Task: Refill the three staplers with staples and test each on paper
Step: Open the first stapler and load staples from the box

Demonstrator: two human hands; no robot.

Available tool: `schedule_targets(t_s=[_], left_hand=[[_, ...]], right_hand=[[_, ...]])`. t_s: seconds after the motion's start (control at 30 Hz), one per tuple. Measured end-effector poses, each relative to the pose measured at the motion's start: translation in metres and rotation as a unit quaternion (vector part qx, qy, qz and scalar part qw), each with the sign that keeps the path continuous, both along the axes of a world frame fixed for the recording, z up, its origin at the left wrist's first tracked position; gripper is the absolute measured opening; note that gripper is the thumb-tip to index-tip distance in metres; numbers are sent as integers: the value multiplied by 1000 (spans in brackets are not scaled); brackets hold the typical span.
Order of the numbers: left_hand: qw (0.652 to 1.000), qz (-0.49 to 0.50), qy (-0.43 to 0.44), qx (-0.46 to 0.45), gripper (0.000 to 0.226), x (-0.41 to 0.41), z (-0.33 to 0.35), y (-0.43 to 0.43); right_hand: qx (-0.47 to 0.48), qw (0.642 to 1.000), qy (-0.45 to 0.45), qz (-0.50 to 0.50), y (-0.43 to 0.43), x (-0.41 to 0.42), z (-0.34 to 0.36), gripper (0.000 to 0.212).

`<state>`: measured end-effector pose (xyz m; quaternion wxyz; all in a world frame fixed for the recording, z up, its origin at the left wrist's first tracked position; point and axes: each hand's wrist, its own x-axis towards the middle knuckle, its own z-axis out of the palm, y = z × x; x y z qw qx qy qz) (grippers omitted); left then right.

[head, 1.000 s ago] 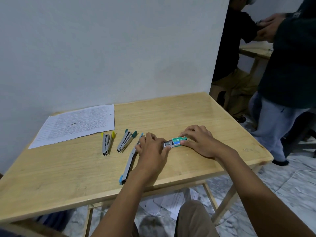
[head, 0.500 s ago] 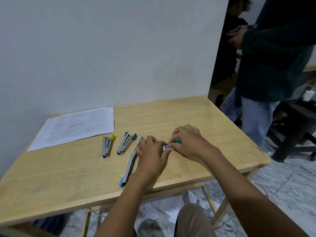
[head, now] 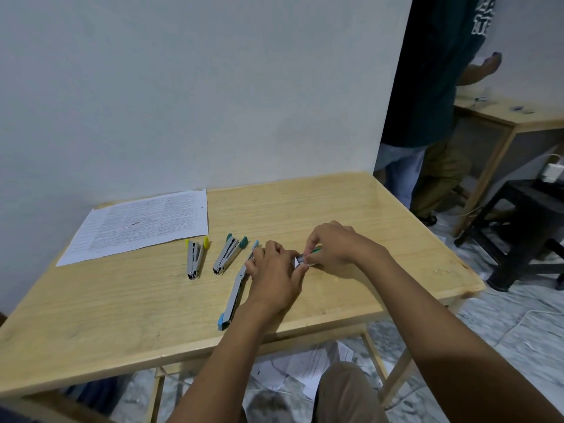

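A plain white wall fills the far side, and a light wooden table stands against it. Past the wall's corner on the right, a person in a dark teal shirt stands by a second wooden table. A black stool sits nearer on the pale marbled floor. Loose sheets lie on the floor under the near table.

A printed white paper sheet lies flat at the table's far left, close to the wall. Two bare forearms reach in from below and meet near the table's middle.

The left hand is knuckles up with its fingers curled. It covers the far part of a long grey stapler with light blue ends, which is opened out flat and slants towards the near edge. The right hand sits just beside the left, fingers bent downward.

Left of the long stapler lies a grey stapler with dark green tips, spread in a narrow V. Further left, apart from it, lies a grey stapler with a yellow tip, just below the sheet's near edge.

Between the two hands is a small green staple box. The right hand's fingers are clamped on it from above. The left thumb tip meets its pale open end, but I cannot tell whether that hand grips it.
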<state>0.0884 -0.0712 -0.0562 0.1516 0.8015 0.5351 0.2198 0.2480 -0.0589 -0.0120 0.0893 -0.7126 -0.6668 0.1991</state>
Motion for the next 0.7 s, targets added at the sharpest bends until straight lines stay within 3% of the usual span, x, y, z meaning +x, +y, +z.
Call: schedule_targets(t_s=[0.2, 0.37, 0.5, 0.7], left_hand=[[1000, 4, -5, 3, 32, 0, -1, 0], [1000, -1, -13, 3, 32, -1, -1, 0], [1000, -5, -6, 10, 33, -2, -2, 0], [1000, -3, -6, 9, 32, 0, -4, 2]], right_hand=[[1, 1000, 16, 6, -2, 4, 4, 9], [19, 999, -27, 16, -3, 8, 5, 4], [26, 997, -63, 25, 4, 0, -1, 19], [12, 998, -44, 38, 4, 1, 5, 22]])
